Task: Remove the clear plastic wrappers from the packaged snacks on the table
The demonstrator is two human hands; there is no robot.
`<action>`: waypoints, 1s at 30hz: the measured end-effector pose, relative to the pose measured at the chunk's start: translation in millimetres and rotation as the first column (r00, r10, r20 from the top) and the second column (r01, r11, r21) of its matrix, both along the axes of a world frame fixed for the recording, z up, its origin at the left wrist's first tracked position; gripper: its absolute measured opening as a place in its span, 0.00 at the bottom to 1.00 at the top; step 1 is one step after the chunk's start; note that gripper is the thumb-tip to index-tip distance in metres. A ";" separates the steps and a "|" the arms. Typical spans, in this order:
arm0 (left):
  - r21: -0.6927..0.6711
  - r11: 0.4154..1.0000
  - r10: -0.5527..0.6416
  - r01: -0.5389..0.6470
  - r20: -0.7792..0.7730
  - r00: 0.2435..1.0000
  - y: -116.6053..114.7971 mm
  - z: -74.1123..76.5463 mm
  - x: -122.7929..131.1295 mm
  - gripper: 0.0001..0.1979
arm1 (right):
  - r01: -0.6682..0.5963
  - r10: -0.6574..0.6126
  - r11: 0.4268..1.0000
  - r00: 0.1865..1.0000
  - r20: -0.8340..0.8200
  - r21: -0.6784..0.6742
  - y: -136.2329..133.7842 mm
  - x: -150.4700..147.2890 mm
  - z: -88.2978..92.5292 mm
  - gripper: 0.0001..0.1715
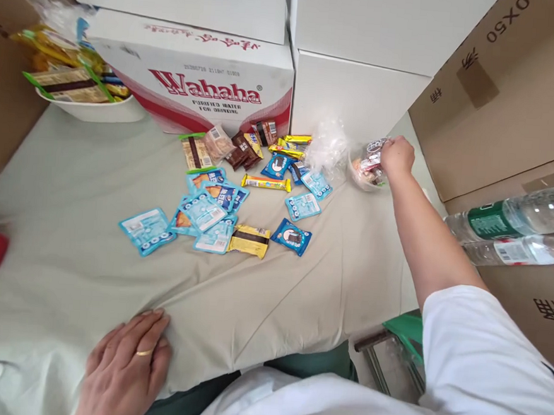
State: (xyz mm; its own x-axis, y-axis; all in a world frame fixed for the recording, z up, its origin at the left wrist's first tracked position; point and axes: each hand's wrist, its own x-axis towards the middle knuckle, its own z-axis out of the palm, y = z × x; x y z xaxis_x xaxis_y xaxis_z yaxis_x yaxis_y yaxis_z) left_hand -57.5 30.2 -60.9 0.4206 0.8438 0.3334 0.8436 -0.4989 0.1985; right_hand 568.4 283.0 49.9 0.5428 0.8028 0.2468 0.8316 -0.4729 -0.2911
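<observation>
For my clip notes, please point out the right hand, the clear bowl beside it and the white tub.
Right hand [398, 156]: head view, back of the hand.
Clear bowl [369, 187]: head view, near wall.
White tub [98, 111]: head view, front wall.

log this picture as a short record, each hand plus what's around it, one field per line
left hand: lies palm down at the near edge of the cloth-covered table, ring on one finger; left hand
right hand: right hand at a wrapped packet over the clear bowl; grip unclear
beside bowl: crumpled clear plastic
mid-table: light-blue packets, some overlapping; a yellow packet
back: Wahaha carton
far left: white tub filled with packaged items
right side: two plastic bottles
</observation>
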 end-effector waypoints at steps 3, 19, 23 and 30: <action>-0.094 0.994 0.072 -0.063 0.088 0.994 -3.0 -1.9 1.5 0.39 | 0.128 -0.112 0.977 0.989 0.098 -0.173 1.4 -9.6 9.0 0.18; -0.020 0.997 0.075 -0.075 0.003 0.997 -10.2 -9.0 -6.0 0.32 | -0.655 0.659 0.749 0.751 -0.023 0.099 9.2 -75.5 5.2 0.12; 0.030 0.999 0.019 -0.016 -0.099 0.995 -14.3 -8.2 -8.3 0.21 | -0.491 0.602 0.771 0.770 -0.213 0.405 -12.4 -76.7 8.1 0.13; 0.084 0.996 -0.023 0.033 -0.124 0.992 -11.1 -5.8 -7.9 0.18 | -0.245 0.509 0.858 0.534 -0.675 0.452 -46.7 -81.3 -17.9 0.15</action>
State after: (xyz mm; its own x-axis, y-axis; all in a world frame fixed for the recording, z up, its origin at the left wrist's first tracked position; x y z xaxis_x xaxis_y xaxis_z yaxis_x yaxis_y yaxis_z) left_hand -65.4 19.1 -66.6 0.4859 0.8017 0.3481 0.8443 -0.5335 0.0501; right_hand 487.1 236.4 32.0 0.2930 0.9458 0.1401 0.3244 0.0395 -0.9451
